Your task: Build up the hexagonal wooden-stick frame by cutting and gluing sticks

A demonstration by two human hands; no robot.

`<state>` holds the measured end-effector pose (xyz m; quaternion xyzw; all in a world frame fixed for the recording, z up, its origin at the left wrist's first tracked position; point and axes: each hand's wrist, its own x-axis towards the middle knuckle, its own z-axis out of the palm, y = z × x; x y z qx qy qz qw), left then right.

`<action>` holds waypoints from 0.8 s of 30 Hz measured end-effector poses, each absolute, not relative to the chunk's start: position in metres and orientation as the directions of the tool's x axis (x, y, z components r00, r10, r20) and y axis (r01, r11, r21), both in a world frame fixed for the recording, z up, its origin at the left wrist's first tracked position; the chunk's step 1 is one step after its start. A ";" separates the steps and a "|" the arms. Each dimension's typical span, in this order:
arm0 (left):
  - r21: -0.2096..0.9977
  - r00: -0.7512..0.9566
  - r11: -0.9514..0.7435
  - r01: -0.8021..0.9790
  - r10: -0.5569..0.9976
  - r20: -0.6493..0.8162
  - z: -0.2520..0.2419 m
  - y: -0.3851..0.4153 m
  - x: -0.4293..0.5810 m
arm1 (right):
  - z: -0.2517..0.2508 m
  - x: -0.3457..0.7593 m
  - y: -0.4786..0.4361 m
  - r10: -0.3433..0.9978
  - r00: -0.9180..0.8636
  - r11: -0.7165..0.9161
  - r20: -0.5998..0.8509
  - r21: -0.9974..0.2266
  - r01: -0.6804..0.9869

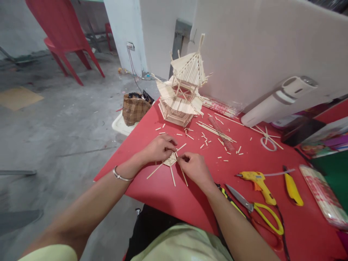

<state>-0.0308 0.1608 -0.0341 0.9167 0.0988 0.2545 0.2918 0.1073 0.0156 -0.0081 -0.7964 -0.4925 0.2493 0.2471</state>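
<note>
A small web-like frame of thin wooden sticks (170, 160) lies on the red table, with longer sticks radiating from its middle. My left hand (160, 148) is closed at its upper left edge, fingertips pressed onto the sticks. From the right, my right hand (194, 167) pinches at the frame's right edge; its fingertips partly hide what they grip. Beyond the hands, a pagoda model made of sticks (187, 87) stands upright. Short cut sticks (205, 139) are scattered to the right of the frame, close to a bundle of longer sticks (214, 131) and a clear ruler (221, 134).
On the right of the red table (174, 201) lie a yellow glue gun (257, 183), yellow-handled scissors (255, 206), a yellow cutter (293, 188) and a stick pack (323, 194). A white cylindrical device (277, 101) leans at the back. A plaid bag (134, 110) sits beyond the left edge.
</note>
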 end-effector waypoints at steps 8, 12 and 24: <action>0.579 0.852 -0.815 0.014 0.312 0.420 -0.034 0.162 -0.031 | -0.011 0.110 0.016 0.910 0.381 -0.388 -0.164 -0.662 0.641; 0.578 0.852 -0.816 0.016 0.314 0.419 -0.035 0.162 -0.031 | -0.012 0.110 0.016 0.910 0.380 -0.389 -0.164 -0.654 0.649; 0.571 0.848 -0.821 0.007 0.308 0.432 -0.033 0.161 -0.031 | -0.022 0.115 0.018 0.913 0.370 -0.385 -0.173 -0.662 0.643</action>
